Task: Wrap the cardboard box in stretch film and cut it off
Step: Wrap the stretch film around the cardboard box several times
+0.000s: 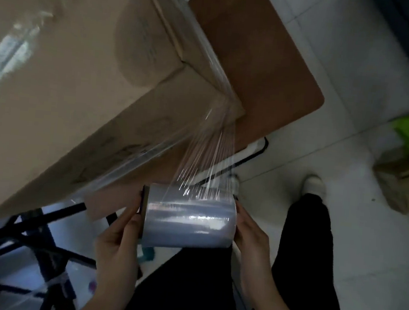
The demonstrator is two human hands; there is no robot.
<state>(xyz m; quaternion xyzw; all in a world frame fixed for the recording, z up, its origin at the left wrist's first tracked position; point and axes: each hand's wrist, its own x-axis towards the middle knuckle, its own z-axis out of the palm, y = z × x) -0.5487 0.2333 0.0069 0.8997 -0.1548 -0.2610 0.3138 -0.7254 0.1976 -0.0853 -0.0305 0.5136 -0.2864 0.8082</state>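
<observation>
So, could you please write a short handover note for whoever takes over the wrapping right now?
Left hand and right hand each grip one end of the stretch film roll.
Film runs taut from the roll up to the near corner of the cardboard box, which sits on a brown table.
Done: film already covers at least two box faces.
Left: finish the wrapping, then cut the film; no cutter in view.

The big tan cardboard box (83,55) looks matt, its faces glazed by clear, shiny plastic film; the grey-blue roll of stretch film (189,219) is glossy and smooth, the brown wooden tabletop (269,68) smooth and dull, the pale floor tiles (351,119) faintly sheened
</observation>
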